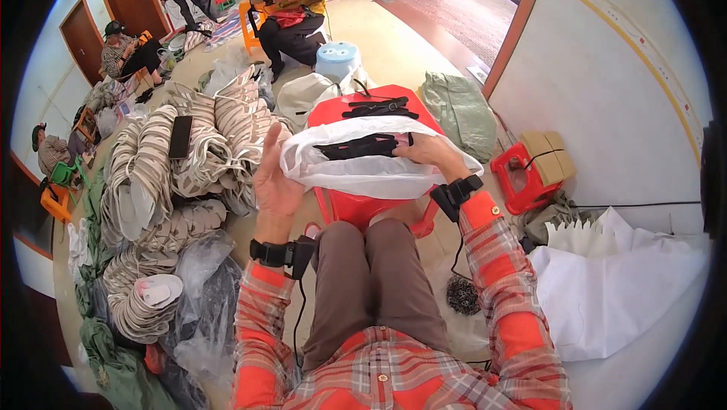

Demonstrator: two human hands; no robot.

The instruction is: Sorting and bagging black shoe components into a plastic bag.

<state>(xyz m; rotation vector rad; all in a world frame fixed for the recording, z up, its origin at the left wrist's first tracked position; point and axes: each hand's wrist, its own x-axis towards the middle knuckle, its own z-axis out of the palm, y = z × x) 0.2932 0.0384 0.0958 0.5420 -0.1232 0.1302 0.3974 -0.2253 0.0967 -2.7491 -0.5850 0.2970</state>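
Observation:
A white plastic bag (303, 156) lies across the red stool (324, 111) in front of my knees, its mouth spread wide. Inside it are black straps (356, 146). My left hand (276, 179) is at the bag's left end, fingers extended and apart, palm beside the plastic. From the right, my right hand (432, 154) reaches into the mouth, its fingers closed at the end of the black straps; the fingertips are partly hidden. More black straps with buckles (382, 107) rest on the stool beyond the bag.
Stacked beige shoe-shaped pieces (151, 160) pile up at left, with a black phone (180, 137) on top. A second red stool (519, 179) bears a cardboard box (549, 156). White sheeting (613, 296) spreads at right. A blue stool (338, 60) and seated people are farther off.

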